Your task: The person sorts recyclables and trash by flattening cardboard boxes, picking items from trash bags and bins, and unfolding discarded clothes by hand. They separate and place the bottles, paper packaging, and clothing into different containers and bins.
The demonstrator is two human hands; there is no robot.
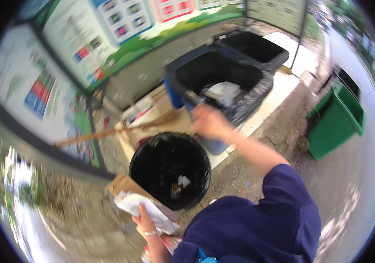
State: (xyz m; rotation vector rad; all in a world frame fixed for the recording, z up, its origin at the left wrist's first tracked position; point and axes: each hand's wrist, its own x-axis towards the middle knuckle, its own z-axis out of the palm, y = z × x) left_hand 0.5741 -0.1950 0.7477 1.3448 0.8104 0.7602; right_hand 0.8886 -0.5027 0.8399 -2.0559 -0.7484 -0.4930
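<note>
My left hand (143, 219) grips a bundle of white paper and flat brown cardboard (146, 204) at the lower middle, just in front of a round black bin (170, 168). That bin is lined with a black bag and has a few scraps at its bottom. My right hand (209, 122) is stretched out and blurred at the near rim of a large blue wheeled bin (174, 90). This one has a black liner and white rubbish (223, 93) inside. A small grey thing (192, 97) shows just past my fingers; whether I hold it is unclear.
A straw broom (122, 130) leans by flattened cardboard (143, 109) against a wall of coloured poster boards (86, 39). A second dark bin (255, 46) stands behind the blue one. A green wheeled bin (338, 118) is at the right on paved ground.
</note>
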